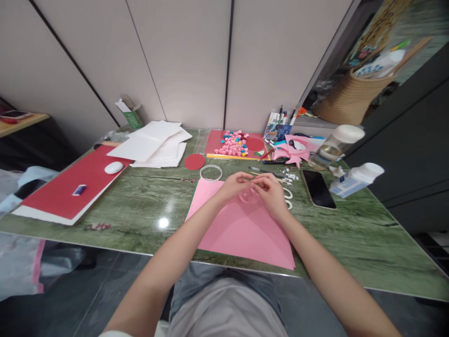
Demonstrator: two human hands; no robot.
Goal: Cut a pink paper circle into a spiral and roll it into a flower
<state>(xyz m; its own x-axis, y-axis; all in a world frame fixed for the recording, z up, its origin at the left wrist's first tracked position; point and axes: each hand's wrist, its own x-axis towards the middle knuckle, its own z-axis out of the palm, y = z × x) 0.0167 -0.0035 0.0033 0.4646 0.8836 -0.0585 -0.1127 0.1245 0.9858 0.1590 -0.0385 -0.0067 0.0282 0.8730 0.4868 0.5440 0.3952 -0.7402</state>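
My left hand point(234, 187) and my right hand point(271, 193) meet above a sheet of pink paper point(242, 234). Their fingertips are pinched close together; whatever lies between them is too small or hidden to make out. Just under the fingers is a round pinkish ring point(247, 195), partly covered, perhaps a tape roll. White-handled scissors point(288, 198) lie beside my right hand, their blades hidden. A pale ring point(211, 172) rests at the sheet's top left corner, near a red paper disc point(194, 162).
Pink folded paper pieces point(233, 144) are heaped at the back. White sheets point(150, 144) and red paper point(70, 182) lie left. On the right are a phone point(318, 188), a white bottle point(358, 180), a clear bottle point(335, 147) and pink paper scraps point(293, 149). Pens point(268, 172) lie behind my hands.
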